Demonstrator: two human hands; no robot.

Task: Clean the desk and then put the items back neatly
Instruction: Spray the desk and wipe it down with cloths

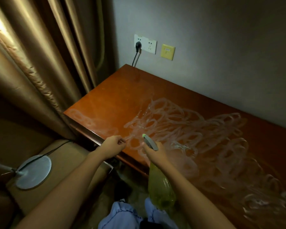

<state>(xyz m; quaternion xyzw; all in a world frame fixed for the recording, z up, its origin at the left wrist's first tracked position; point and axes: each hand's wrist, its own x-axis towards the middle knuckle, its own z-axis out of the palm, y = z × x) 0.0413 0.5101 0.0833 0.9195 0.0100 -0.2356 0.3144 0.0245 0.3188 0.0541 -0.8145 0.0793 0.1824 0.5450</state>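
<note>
My right hand (157, 152) grips the spray bottle (160, 184) by its neck, nozzle aimed over the front edge of the desk (116, 98). My left hand (113, 144) hovers at that same edge, fingers curled, and I cannot tell if it pinches anything. Foam loops (180, 128) cover most of the tabletop from the front left corner to the right end; the back left corner looks bare. I judge this the spraying step. Next: cover that corner, then find a cloth to wipe; none shows here.
</note>
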